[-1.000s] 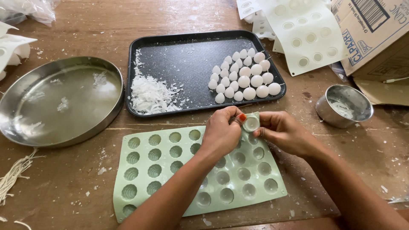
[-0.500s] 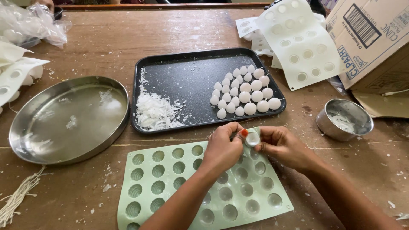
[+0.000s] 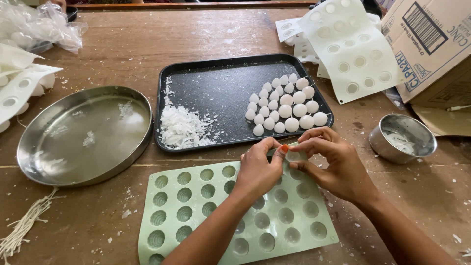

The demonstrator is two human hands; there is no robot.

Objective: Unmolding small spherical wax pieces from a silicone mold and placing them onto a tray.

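Green mould (image 3: 196, 206) under both hands | left hand (image 3: 257, 172), right hand (image 3: 333, 167) pinch white ball (image 3: 293, 156) | black tray (image 3: 221, 88) (shavings) behind

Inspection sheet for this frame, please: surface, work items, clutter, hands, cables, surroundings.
Surface: wooden table, scuffed, with white flakes.
Work items: green mould sheet, cavities mostly empty; small white ball at its far edge; black tray with rows of white balls and a shavings pile.
Clutter: round steel plate, small steel bowl, white mould sheets, string bundle, plastic bag.
Hands: left hand and right hand pinch the ball together.
Cables: nothing seen.
Surroundings: cardboard box at right.
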